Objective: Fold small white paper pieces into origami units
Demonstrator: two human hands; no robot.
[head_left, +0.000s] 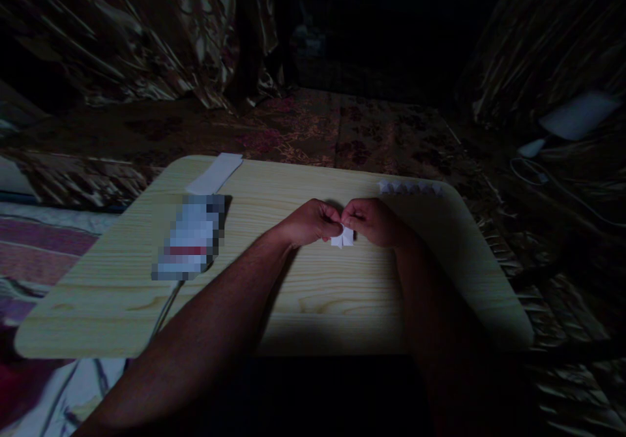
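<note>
Both of my hands meet over the middle of a pale wooden table (342, 293). My left hand (310, 222) and my right hand (374, 220) each pinch the same small white folded piece of paper (343, 237), fingers curled closed on it. The paper sits just above or on the tabletop; I cannot tell which. My forearms reach in from the bottom edge.
A white paper strip (215, 173) lies at the table's far left edge. Beside it is a blurred-out flat object (192, 238) with a cord running off the near edge. A row of small white folded pieces (411, 188) lies at the far right. Dark patterned fabric surrounds the table.
</note>
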